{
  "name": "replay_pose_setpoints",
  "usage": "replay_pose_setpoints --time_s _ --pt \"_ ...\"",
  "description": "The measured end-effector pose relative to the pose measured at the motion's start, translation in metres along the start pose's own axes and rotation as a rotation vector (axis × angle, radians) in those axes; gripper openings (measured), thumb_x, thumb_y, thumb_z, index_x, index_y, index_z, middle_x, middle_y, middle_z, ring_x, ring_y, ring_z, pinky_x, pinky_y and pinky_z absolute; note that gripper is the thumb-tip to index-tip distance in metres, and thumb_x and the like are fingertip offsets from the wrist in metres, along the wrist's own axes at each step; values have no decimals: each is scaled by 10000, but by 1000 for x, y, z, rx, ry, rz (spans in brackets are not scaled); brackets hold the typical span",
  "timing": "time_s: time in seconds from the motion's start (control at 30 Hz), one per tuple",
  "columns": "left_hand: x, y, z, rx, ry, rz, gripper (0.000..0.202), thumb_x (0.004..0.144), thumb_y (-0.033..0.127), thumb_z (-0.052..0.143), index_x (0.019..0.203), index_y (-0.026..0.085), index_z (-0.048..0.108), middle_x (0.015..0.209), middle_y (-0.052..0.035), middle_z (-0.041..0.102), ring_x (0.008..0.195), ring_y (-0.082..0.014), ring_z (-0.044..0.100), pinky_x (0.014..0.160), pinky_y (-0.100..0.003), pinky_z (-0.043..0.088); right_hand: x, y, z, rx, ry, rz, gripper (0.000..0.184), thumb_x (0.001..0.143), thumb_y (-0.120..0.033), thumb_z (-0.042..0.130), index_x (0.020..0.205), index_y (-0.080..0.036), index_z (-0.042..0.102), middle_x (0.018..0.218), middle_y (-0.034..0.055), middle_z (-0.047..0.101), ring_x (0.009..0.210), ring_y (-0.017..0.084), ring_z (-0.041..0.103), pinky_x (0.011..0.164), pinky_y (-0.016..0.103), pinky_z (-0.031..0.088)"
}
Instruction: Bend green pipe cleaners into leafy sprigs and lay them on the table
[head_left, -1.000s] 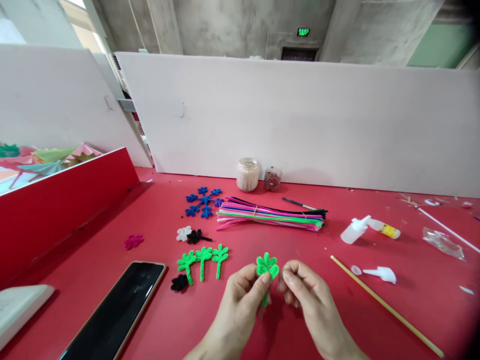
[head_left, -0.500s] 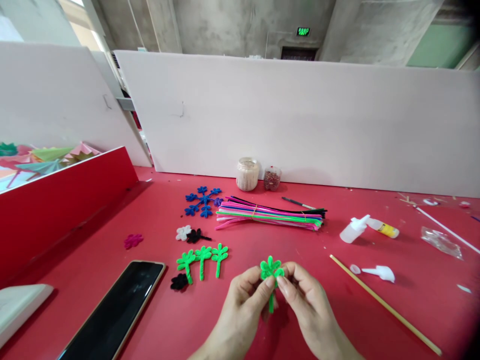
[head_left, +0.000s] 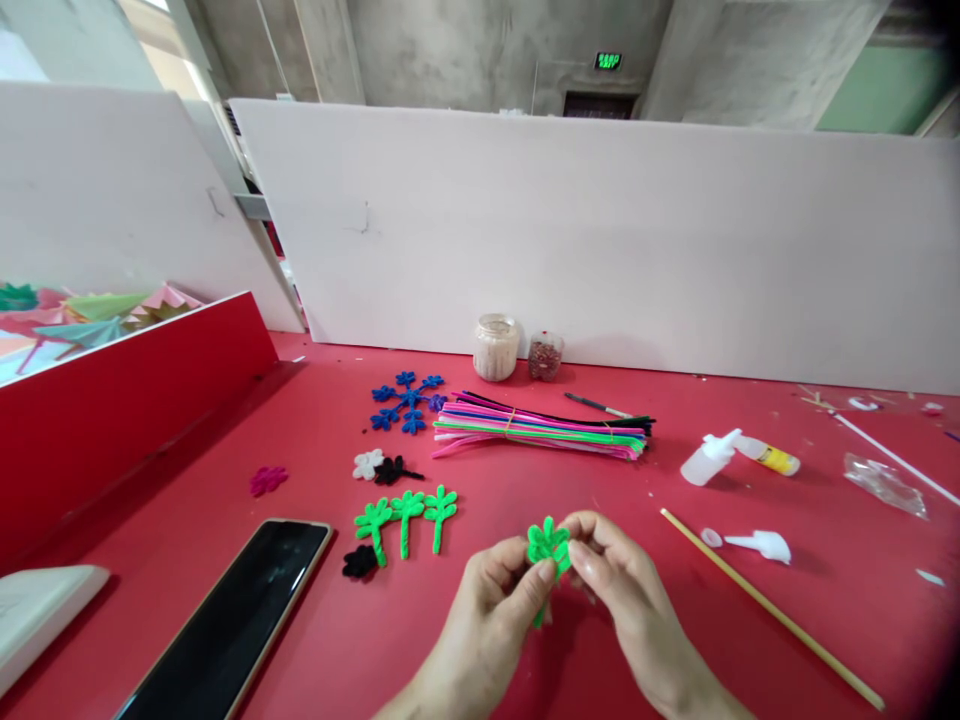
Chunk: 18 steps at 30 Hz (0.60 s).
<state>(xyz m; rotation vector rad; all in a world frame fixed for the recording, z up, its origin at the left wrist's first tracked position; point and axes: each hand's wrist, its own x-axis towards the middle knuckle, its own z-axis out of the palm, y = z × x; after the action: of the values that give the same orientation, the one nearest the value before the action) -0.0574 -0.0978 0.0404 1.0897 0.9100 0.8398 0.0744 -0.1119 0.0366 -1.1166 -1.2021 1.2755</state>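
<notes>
Between both hands is a green pipe-cleaner flower (head_left: 548, 542) with looped petals and a short stem. My left hand (head_left: 491, 610) pinches it at the base of the petals, thumb in front. My right hand (head_left: 626, 590) has thumb and fingertips closed on the petal at its right side. Fingers cover part of the stem. Left of my hands lie three similar green pipe-cleaner pieces (head_left: 407, 508) with stems, and a black pipe-cleaner flower (head_left: 360, 562) touches the lower end of the group.
Beyond the hands lies a bundle of pipe cleaners (head_left: 540, 428), near a blue snowflake shape (head_left: 409, 398) and a glass jar (head_left: 496, 348). A phone (head_left: 232, 620) lies at left. A wooden stick (head_left: 772, 608) and a glue bottle (head_left: 709, 458) are at right.
The green flower has tilted and shifted slightly right. My right thumb has moved from the petals' front centre to the right edge, and the right hand has turned a little.
</notes>
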Motion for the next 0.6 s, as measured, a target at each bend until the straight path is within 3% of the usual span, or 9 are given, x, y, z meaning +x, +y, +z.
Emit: replay_pose_setpoints --time_s 0.27,0.6 --pt "-1 1 2 -12 -138 -68 341 667 442 583 567 118 544 460 46 379 434 -60 298 435 -206 218 2 -13 -11 -158 -125 29 195 801 -301 479 660 -168 457 598 -36 395 559 102 375 536 219 348" --pt "-2 -6 6 35 -54 31 311 715 395 553 591 110 538 490 41 362 473 -69 298 455 -209 244 3 -10 -1 -219 -43 35 197 810 -296 450 658 -171 443 583 -38 406 537 97 374 507 211 344"
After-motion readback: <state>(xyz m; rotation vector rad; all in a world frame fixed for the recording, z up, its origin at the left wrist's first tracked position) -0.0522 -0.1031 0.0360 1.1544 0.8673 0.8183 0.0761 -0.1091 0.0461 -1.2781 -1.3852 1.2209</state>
